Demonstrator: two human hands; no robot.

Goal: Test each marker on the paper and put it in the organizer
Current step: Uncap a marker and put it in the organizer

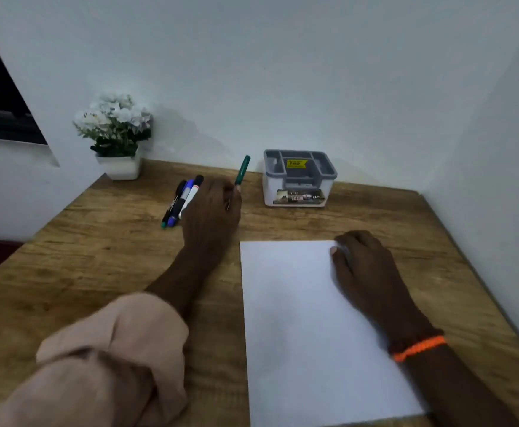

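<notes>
My left hand (210, 215) is closed around a green marker (242, 170) that points up and away, lifted off the table. Beside that hand on its left, three markers (180, 203) lie side by side on the wooden table (98, 251): black, blue and white-bodied. A blank white sheet of paper (298, 328) lies in front of me. My right hand (364, 266) rests flat on the paper's upper right corner, holding nothing. The grey and white organizer (298, 178) stands behind the paper near the wall, its compartments looking bare apart from a yellow label.
A white pot of white flowers (115, 134) stands at the table's back left corner. Walls close the table in at the back and on the right. A dark window sits at the far left.
</notes>
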